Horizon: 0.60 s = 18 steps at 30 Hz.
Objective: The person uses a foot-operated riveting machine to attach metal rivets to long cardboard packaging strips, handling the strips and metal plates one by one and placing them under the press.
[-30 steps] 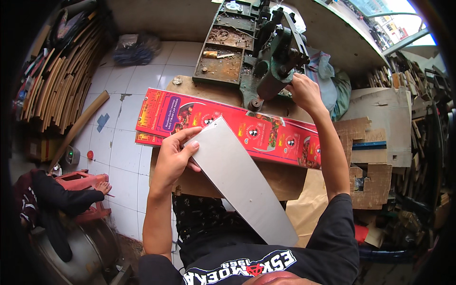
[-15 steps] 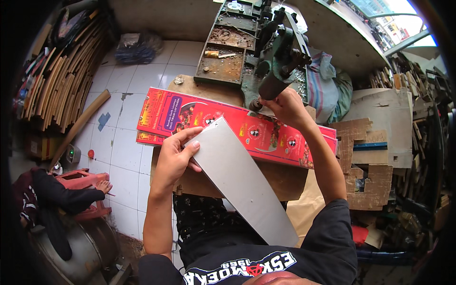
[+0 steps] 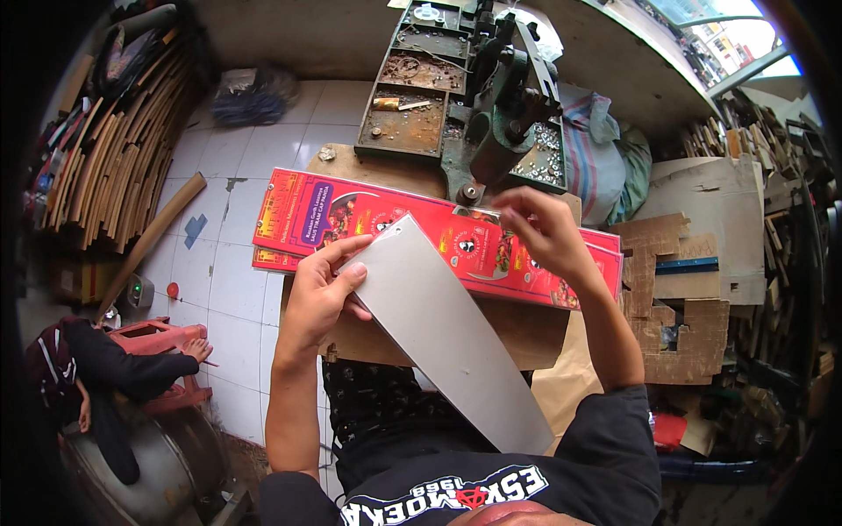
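My left hand grips the upper left edge of a long pale grey panel, thumb on top and fingers beneath. A small hole shows near its far corner. The panel slants down toward my lap, over a stack of red printed signs lying on the wooden bench top. My right hand hovers above the signs, just right of the green hand press and its small round die. Its fingers are pinched together; anything between the tips is too small or blurred to name.
Behind the bench top, a divided metal tray holds small loose parts. Metal eyelets fill another tray beside the press. Cut cardboard leans at right. At left, another person's foot rests by a red plastic stool.
My right hand has drawn back from beneath the press head, toward me and to the right. My left hand and the grey panel have stayed nearly in place.
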Available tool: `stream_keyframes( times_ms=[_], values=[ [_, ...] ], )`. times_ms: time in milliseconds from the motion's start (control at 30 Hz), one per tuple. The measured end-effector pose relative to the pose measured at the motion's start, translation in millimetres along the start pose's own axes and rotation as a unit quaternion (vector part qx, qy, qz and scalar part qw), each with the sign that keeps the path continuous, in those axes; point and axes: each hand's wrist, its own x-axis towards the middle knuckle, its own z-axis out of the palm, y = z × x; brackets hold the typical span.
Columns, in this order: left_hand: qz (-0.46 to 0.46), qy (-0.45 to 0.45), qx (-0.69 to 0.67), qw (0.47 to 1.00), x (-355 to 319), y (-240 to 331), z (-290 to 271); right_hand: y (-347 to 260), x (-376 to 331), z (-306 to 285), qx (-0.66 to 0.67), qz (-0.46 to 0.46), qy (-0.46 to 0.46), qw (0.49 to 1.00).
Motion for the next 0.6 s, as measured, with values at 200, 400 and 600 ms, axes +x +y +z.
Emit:
stream_keyframes(
  times_ms=[200, 400, 600],
  values=[
    [-0.004, -0.059, -0.013, 0.998, 22, 15, 26, -23, -132, 23, 0.037, 0.115, -0.139, 0.983],
    [-0.044, -0.072, 0.071, 0.994, 61, 17, 70, 10, -170, 42, 0.106, 0.107, 0.077, 0.986],
    [0.007, -0.049, 0.094, 0.994, 93, 11, 81, 17, -148, 23, 0.036, 0.131, 0.127, 0.982]
  ],
)
